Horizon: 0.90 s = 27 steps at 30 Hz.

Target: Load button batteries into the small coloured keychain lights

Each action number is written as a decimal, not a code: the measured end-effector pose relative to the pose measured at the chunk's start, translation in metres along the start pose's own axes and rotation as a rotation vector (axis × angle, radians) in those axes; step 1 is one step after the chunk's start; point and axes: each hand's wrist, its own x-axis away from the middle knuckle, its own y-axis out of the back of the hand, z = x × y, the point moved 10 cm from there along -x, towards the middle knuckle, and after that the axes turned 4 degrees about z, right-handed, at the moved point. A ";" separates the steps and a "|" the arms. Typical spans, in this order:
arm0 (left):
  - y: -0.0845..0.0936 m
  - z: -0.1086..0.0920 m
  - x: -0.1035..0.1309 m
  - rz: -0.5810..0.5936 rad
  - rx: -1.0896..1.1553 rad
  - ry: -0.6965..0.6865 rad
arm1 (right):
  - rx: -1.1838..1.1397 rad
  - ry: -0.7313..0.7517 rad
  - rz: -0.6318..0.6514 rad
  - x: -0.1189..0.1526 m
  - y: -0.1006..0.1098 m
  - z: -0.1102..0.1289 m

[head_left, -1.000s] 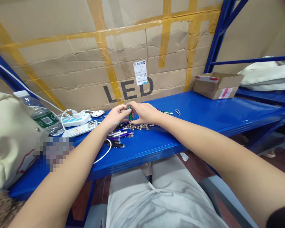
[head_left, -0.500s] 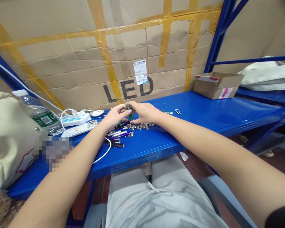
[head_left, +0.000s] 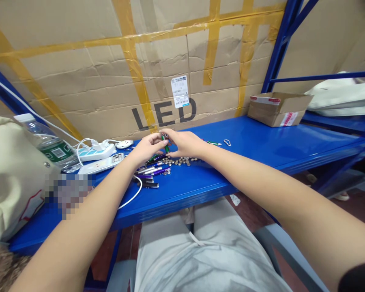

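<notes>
A small green metal tube (head_left: 166, 148), shaped like a mini flashlight, stands nearly upright between my hands with a silvery end at the top. My left hand (head_left: 150, 148) pinches it from the left with thumb and fingers. From the right, my right hand (head_left: 184, 144) closes on it, fingers at the top and thumb lower down. Below the hands lies a heap of small round silver discs (head_left: 182, 162), like button cells. Beside them are several slim tubes in purple (head_left: 162, 172), silver and black (head_left: 149, 185), partly hidden by my left hand.
A phone (head_left: 101, 164), a power strip (head_left: 99, 152) and a water bottle (head_left: 53, 144) stand left on the blue table (head_left: 182, 194), beside a cream bag (head_left: 15, 174). A carabiner (head_left: 227, 142) lies right of my hands. An open carton (head_left: 276, 109) sits at the far right.
The green tube has tilted slightly between my fingers. Both hands stay in almost the same place.
</notes>
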 end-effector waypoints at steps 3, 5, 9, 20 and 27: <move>0.000 0.000 0.000 0.007 0.000 -0.003 | -0.006 -0.001 0.004 0.000 0.000 0.000; -0.001 0.000 -0.001 0.014 -0.007 -0.009 | -0.007 -0.004 0.010 0.000 0.000 0.000; -0.001 0.000 -0.001 0.014 -0.028 -0.017 | -0.003 -0.010 0.014 0.000 -0.001 -0.001; -0.001 0.001 -0.002 0.025 -0.050 -0.017 | -0.009 -0.003 0.026 0.001 0.000 0.001; -0.002 0.002 -0.002 0.037 -0.086 -0.013 | 0.005 -0.027 0.047 0.000 0.000 0.001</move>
